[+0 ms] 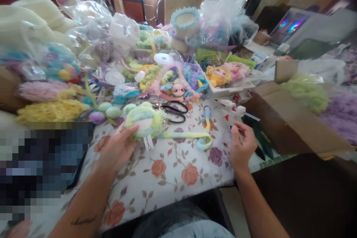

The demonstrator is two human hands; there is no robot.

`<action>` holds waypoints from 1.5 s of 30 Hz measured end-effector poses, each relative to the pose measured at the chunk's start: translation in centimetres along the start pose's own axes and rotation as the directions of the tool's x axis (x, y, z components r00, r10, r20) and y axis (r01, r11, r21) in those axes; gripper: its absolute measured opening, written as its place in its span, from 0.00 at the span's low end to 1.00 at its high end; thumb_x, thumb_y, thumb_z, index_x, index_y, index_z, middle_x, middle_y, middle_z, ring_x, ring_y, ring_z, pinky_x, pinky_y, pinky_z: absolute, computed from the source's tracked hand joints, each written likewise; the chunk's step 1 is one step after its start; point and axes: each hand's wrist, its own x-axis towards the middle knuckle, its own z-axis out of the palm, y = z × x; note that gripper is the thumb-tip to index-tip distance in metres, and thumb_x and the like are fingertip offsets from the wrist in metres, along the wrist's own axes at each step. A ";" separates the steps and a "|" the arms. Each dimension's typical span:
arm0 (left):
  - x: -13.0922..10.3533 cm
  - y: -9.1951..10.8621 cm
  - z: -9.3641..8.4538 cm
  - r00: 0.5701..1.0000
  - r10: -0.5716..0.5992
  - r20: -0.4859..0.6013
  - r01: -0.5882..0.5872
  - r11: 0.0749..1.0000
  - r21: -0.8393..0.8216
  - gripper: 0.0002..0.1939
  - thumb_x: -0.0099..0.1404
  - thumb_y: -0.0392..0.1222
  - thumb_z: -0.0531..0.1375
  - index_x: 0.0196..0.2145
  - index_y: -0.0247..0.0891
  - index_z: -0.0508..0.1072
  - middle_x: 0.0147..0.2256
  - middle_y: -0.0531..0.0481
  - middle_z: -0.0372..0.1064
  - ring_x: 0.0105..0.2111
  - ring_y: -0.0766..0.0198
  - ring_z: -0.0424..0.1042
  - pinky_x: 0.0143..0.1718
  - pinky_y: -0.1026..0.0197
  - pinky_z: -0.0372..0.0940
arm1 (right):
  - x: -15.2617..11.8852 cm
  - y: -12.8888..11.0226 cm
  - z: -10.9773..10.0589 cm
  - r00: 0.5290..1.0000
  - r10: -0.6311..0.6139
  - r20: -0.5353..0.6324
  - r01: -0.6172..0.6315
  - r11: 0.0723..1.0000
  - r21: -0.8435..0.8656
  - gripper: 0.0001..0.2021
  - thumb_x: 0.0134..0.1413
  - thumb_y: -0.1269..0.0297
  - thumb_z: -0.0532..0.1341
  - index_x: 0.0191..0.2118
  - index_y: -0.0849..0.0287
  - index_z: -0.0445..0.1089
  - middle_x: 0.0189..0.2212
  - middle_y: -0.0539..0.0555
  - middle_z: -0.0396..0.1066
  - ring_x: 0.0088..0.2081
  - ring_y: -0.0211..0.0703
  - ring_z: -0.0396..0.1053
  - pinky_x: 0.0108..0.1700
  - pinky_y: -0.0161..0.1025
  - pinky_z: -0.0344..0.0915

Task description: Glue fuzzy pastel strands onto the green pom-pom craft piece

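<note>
My left hand (122, 145) is closed around the edge of a fuzzy plush piece (144, 121) in pale green, yellow and blue. A small white tag (148, 142) hangs from its lower side. From its right side, a yellow-green fabric strip (184, 134) runs over the cloth and ends in a curl. My right hand (243, 147) is at the right, fingers loosely curled with a gap to the thumb. Just beyond it is a white glue gun (233, 111) with a stick out of its back; whether the fingertips touch it is unclear. Black-handled scissors (175, 111) lie behind the plush piece.
A flowered tablecloth (173, 186) covers the table. Doll heads and colourful scraps (178, 89) are heaped behind, beside a white tray (223, 91) with dolls. An open cardboard box (301, 122) with fluffy yarn stands right. Yellow yarn (52, 109) and pompoms (113, 111) lie left.
</note>
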 end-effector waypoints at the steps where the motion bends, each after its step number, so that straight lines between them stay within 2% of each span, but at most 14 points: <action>1: 0.0 -0.1 -0.1 1.000 -0.003 0.010 0.003 1.000 -0.007 0.28 0.67 0.28 0.65 0.63 0.43 0.74 0.50 0.47 0.82 0.45 0.60 0.84 0.44 0.68 0.79 | 0.8 1.0 -0.2 0.999 0.041 -0.036 -0.042 0.999 -0.027 0.16 0.64 0.51 0.63 0.46 0.59 0.77 0.43 0.63 0.80 0.45 0.55 0.79 0.51 0.54 0.75; 3: 0.2 -0.3 -0.3 1.000 -0.010 0.024 0.010 1.000 -0.023 0.29 0.67 0.28 0.66 0.64 0.42 0.74 0.51 0.46 0.82 0.46 0.59 0.84 0.45 0.67 0.79 | 2.5 2.4 0.0 0.992 0.124 0.021 -0.122 0.990 -0.070 0.23 0.58 0.47 0.64 0.49 0.61 0.76 0.47 0.67 0.80 0.48 0.58 0.78 0.52 0.55 0.75; 5: 0.3 -0.4 -0.6 0.999 -0.018 0.027 0.019 0.999 -0.038 0.31 0.66 0.28 0.66 0.65 0.42 0.72 0.51 0.45 0.82 0.48 0.57 0.83 0.47 0.66 0.79 | 4.2 3.2 0.6 0.954 0.217 0.205 -0.194 0.972 -0.129 0.27 0.53 0.45 0.64 0.50 0.62 0.76 0.46 0.68 0.80 0.47 0.60 0.78 0.51 0.54 0.75; 8: 0.4 -0.5 -0.7 0.999 -0.018 0.027 0.020 0.998 -0.062 0.34 0.64 0.28 0.67 0.66 0.42 0.71 0.52 0.45 0.82 0.50 0.55 0.83 0.49 0.64 0.79 | 6.4 3.6 1.5 0.886 0.280 0.369 -0.219 0.955 -0.200 0.20 0.45 0.49 0.67 0.39 0.58 0.77 0.38 0.65 0.82 0.46 0.65 0.79 0.52 0.56 0.74; 13: 0.1 -0.1 -0.3 0.999 -0.007 0.049 0.012 0.995 -0.099 0.35 0.62 0.26 0.65 0.66 0.39 0.71 0.52 0.43 0.82 0.51 0.52 0.83 0.47 0.61 0.80 | 7.8 3.1 1.4 0.836 0.297 0.461 -0.215 0.951 -0.222 0.10 0.40 0.54 0.68 0.25 0.52 0.72 0.29 0.61 0.81 0.48 0.70 0.79 0.55 0.58 0.71; 18: 0.1 -0.2 -0.1 0.999 -0.027 0.042 0.033 0.989 -0.147 0.38 0.58 0.24 0.64 0.66 0.38 0.71 0.51 0.43 0.83 0.51 0.52 0.83 0.50 0.59 0.78 | 6.7 0.6 -0.5 0.806 0.331 0.490 -0.269 0.943 -0.195 0.12 0.42 0.52 0.67 0.19 0.52 0.70 0.14 0.56 0.70 0.25 0.59 0.74 0.38 0.56 0.73; 21: 0.3 -0.4 -0.3 0.999 -0.028 0.033 0.033 0.985 -0.169 0.39 0.56 0.24 0.63 0.66 0.38 0.71 0.52 0.42 0.82 0.50 0.52 0.82 0.51 0.58 0.78 | 4.6 -2.8 -0.7 0.779 0.274 0.564 -0.366 0.929 0.054 0.17 0.48 0.47 0.70 0.33 0.57 0.78 0.20 0.53 0.75 0.21 0.48 0.70 0.27 0.45 0.69; 24: 0.5 -0.5 -0.5 0.999 -0.016 0.037 0.022 0.984 -0.174 0.39 0.55 0.24 0.63 0.65 0.38 0.71 0.52 0.43 0.82 0.51 0.52 0.82 0.51 0.57 0.77 | 1.9 -7.1 0.2 0.639 0.177 0.749 -0.532 0.804 0.265 0.16 0.52 0.50 0.72 0.38 0.58 0.80 0.24 0.53 0.78 0.19 0.40 0.68 0.21 0.38 0.64; 27: 0.5 -0.5 -0.6 1.000 0.012 0.028 -0.006 0.981 -0.194 0.40 0.54 0.24 0.63 0.65 0.39 0.71 0.50 0.44 0.82 0.52 0.52 0.81 0.54 0.55 0.75 | -0.8 -10.7 1.8 0.403 0.075 0.912 -0.694 0.675 0.251 0.18 0.52 0.52 0.73 0.43 0.59 0.81 0.29 0.55 0.80 0.20 0.38 0.69 0.19 0.35 0.62; 29: 0.5 -0.5 -0.6 0.999 0.047 0.020 -0.042 0.974 -0.223 0.40 0.54 0.24 0.63 0.65 0.40 0.72 0.50 0.46 0.82 0.52 0.53 0.81 0.56 0.54 0.74 | -2.4 -12.2 2.9 0.287 0.023 0.958 -0.754 0.623 0.211 0.18 0.53 0.52 0.73 0.45 0.60 0.81 0.30 0.54 0.80 0.19 0.36 0.67 0.20 0.34 0.62; 30: 0.6 -0.6 -0.6 0.998 0.064 0.017 -0.059 0.970 -0.235 0.40 0.54 0.24 0.63 0.64 0.41 0.72 0.51 0.46 0.82 0.52 0.53 0.80 0.55 0.54 0.73 | -3.1 -12.6 3.4 0.254 0.008 0.967 -0.773 0.603 0.198 0.18 0.54 0.52 0.72 0.45 0.60 0.81 0.28 0.53 0.79 0.19 0.35 0.66 0.20 0.34 0.62; 34: 0.6 -0.7 -0.5 0.997 0.079 -0.002 -0.077 0.962 -0.264 0.37 0.55 0.23 0.63 0.61 0.43 0.75 0.50 0.47 0.82 0.53 0.53 0.80 0.55 0.54 0.72 | -5.1 -12.8 4.4 0.199 0.002 0.980 -0.785 0.599 0.158 0.16 0.55 0.52 0.70 0.43 0.59 0.79 0.17 0.46 0.69 0.17 0.35 0.62 0.19 0.32 0.58; 38: 0.4 -0.7 -0.4 0.999 0.048 -0.024 -0.053 0.964 -0.259 0.35 0.55 0.22 0.64 0.59 0.43 0.77 0.49 0.47 0.82 0.51 0.55 0.80 0.52 0.57 0.73 | -6.0 -12.1 4.3 0.141 0.045 0.989 -0.752 0.654 0.078 0.15 0.58 0.51 0.68 0.41 0.58 0.78 0.16 0.46 0.69 0.16 0.35 0.60 0.19 0.33 0.57; 45: 0.1 -0.8 -0.8 0.999 0.001 0.051 0.011 0.970 -0.242 0.34 0.55 0.27 0.67 0.60 0.42 0.75 0.41 0.49 0.82 0.40 0.56 0.81 0.42 0.57 0.75 | -5.7 -11.9 3.8 0.233 0.081 0.969 -0.759 0.638 0.130 0.17 0.60 0.48 0.67 0.35 0.60 0.79 0.15 0.49 0.70 0.18 0.35 0.61 0.21 0.32 0.58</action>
